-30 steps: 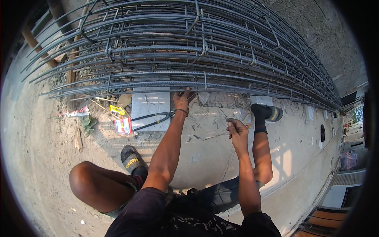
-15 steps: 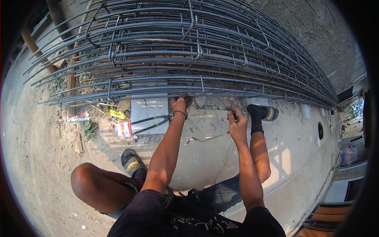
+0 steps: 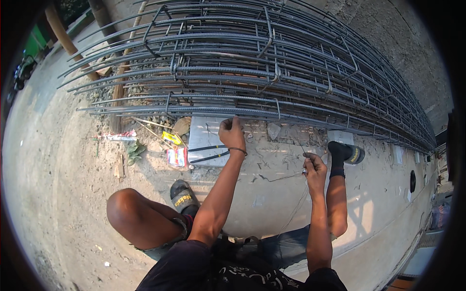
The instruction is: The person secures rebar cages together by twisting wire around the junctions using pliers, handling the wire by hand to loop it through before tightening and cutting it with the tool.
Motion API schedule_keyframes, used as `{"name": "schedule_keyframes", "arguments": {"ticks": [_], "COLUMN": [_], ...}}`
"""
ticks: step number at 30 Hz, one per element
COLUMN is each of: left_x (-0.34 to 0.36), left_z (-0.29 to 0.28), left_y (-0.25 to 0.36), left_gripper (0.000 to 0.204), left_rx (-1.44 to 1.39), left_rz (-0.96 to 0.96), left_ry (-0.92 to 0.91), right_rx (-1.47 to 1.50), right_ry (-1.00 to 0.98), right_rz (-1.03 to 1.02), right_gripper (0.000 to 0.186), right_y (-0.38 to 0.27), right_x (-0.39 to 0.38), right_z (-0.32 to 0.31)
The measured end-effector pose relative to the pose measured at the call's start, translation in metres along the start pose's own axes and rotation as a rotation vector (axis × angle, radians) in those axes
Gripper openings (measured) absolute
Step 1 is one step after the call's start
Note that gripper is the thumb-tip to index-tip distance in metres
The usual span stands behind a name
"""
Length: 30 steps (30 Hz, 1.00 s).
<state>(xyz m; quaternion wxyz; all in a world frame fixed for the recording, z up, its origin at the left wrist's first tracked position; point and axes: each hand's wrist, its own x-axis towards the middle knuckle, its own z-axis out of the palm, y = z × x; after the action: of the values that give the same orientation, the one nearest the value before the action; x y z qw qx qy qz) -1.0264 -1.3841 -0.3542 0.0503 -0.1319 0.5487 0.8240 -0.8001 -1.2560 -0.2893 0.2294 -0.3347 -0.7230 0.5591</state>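
Observation:
My left hand is at the lower edge of a stack of steel rebar cages, its fingers curled together close to the lowest bar. Whatever they may pinch is too small to make out. To the right and nearer to me, my right hand is closed on thin tie wire; long strands trail down toward my lap. A pair of pincers with dark handles lies on a pale tile, its head hidden by my left wrist.
Beside the tile lie a red-and-white packet, a yellow wrapper and green leaves. Bits of wire litter the concrete floor. My sandalled feet stand on both sides. Wooden poles rise at far left.
The view has turned, shifting the scene rightward. My left hand has drawn out from under the bars and a little left, over the pincers' head. My right hand has come back toward me with the wire.

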Motion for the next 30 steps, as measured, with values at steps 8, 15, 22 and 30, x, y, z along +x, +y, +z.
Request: {"name": "schedule_keyframes", "arguments": {"ticks": [8,15,22,30], "left_x": [-0.028,-0.071,-0.025,-0.02], "left_z": [0.018,0.043,0.047,0.049], "left_y": [0.023,0.035,0.044,0.045], "left_gripper": [0.05,0.058,0.044,0.038], "left_rx": [0.224,0.976,1.189,1.139], "left_rz": [0.457,1.061,1.165,1.069], "left_ry": [-0.347,-0.176,-0.539,-0.5], "right_rx": [0.151,0.117,0.176,0.1], "right_ry": [-0.056,-0.01,-0.016,-0.031], "right_rz": [-0.025,-0.107,-0.103,-0.162], "right_gripper": [0.015,0.016,0.015,0.017], "right_y": [-0.009,-0.002,0.004,0.013], "right_x": [0.004,-0.005,-0.012,-0.016], "right_z": [0.019,0.0,-0.007,0.005]}}
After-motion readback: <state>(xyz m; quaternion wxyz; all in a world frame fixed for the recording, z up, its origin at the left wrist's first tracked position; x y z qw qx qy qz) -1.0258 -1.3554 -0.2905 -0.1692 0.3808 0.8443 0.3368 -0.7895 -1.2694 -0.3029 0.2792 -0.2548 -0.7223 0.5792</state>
